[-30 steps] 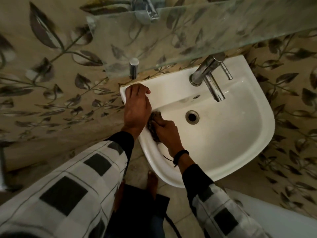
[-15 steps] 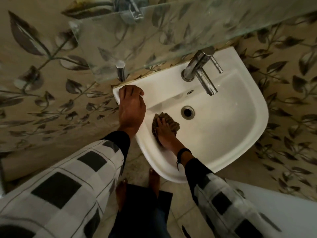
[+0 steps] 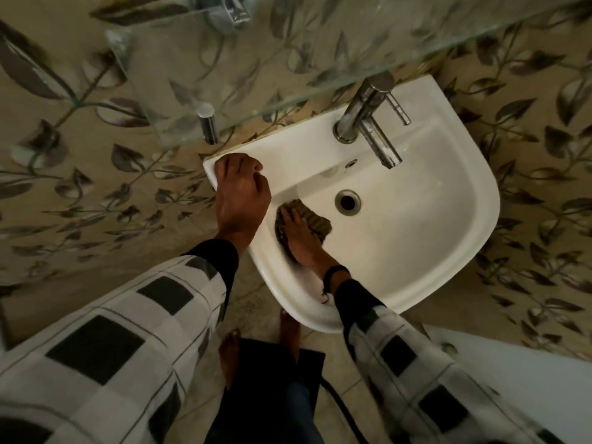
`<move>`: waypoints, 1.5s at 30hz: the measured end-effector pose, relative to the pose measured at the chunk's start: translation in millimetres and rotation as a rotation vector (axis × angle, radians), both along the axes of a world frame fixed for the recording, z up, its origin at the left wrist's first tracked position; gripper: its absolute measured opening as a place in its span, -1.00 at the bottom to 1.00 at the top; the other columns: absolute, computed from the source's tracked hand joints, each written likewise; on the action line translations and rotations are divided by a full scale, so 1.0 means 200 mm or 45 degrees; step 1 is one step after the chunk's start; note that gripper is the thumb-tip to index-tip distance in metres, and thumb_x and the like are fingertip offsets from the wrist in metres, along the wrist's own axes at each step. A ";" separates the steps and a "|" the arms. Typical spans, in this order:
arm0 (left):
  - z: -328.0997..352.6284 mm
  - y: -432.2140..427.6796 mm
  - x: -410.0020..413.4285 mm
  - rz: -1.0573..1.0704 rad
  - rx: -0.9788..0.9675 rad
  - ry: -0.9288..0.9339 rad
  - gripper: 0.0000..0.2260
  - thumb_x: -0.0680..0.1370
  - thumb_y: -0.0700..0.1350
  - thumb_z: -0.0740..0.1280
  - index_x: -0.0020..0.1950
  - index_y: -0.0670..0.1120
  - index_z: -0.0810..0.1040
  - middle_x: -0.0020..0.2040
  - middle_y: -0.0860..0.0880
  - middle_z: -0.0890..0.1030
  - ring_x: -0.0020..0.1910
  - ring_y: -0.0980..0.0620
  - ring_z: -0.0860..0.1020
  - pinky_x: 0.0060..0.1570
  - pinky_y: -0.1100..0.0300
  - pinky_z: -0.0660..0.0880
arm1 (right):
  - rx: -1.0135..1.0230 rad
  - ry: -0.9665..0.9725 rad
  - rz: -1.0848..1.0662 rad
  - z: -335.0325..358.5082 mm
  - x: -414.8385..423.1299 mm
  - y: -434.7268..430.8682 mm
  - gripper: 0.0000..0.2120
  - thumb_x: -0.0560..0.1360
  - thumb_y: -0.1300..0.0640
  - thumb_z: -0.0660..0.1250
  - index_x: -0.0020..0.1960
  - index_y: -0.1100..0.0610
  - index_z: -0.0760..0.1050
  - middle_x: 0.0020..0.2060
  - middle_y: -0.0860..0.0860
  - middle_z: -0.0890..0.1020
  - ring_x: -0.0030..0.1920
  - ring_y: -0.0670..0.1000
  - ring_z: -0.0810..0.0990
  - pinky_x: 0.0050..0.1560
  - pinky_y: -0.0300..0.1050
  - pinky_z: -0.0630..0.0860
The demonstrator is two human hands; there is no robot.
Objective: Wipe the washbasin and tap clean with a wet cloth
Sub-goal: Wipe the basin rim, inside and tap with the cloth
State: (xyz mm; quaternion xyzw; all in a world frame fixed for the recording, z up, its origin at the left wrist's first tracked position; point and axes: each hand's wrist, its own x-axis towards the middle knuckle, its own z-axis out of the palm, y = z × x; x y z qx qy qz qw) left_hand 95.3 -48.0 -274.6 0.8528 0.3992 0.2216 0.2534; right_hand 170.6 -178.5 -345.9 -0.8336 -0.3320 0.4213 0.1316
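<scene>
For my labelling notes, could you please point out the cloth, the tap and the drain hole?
cloth (image 3: 320, 223): head view, bare right corner.
tap (image 3: 379, 144): head view, middle of the spout.
drain hole (image 3: 348, 202): head view, its dark centre.

This is a small home bathroom. A white wall-hung washbasin (image 3: 490, 200) with a chrome tap (image 3: 368, 123) sits under a glass shelf (image 3: 288, 75). Leaf-patterned wall tiles (image 3: 80, 187) surround it, and bare feet (image 3: 230, 354) stand on the tiled floor (image 3: 250, 302).

White washbasin (image 3: 432, 238): cloth (image 3: 317, 221) inside bowl, tap (image 3: 368, 123) on rim.
</scene>
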 end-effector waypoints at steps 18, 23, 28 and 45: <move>-0.01 0.00 0.00 -0.007 -0.019 -0.071 -0.79 0.44 -0.31 0.18 -0.03 -0.18 0.57 0.00 -0.14 0.56 0.12 -0.19 0.44 0.16 0.06 0.36 | 0.466 0.428 -0.366 0.05 -0.12 -0.16 -0.51 0.54 0.02 0.08 0.45 -0.25 0.31 0.50 -0.11 0.30 0.44 -0.08 0.30 0.47 -0.09 0.18; -0.02 0.00 0.00 -0.008 -0.012 -0.059 -0.79 0.44 -0.30 0.18 -0.03 -0.17 0.56 0.00 -0.13 0.55 0.12 -0.17 0.43 0.16 0.05 0.36 | 0.201 0.086 -0.173 0.03 0.03 -0.24 -0.56 0.60 0.08 0.10 0.46 -0.17 0.28 0.50 -0.05 0.31 0.44 0.02 0.33 0.39 -0.07 0.23; -0.02 0.00 0.00 -0.012 -0.005 -0.074 -0.79 0.43 -0.31 0.17 -0.04 -0.19 0.56 0.00 -0.15 0.56 0.12 -0.19 0.44 0.16 0.01 0.40 | 0.618 0.314 -0.448 0.13 -0.14 -0.03 -0.76 0.62 0.09 0.22 0.09 -0.21 0.59 0.03 -0.21 0.60 0.02 -0.21 0.55 0.06 -0.15 0.50; -0.01 0.00 0.00 -0.024 0.064 0.021 -0.87 0.44 -0.28 0.26 -0.06 -0.22 0.57 0.00 -0.18 0.56 0.11 -0.23 0.46 0.17 0.06 0.31 | -0.012 -0.234 -0.126 -0.11 0.11 -0.05 -0.49 0.68 -0.04 -0.09 0.60 -0.12 -0.13 0.60 -0.09 -0.12 0.59 0.02 -0.15 0.52 0.20 -0.10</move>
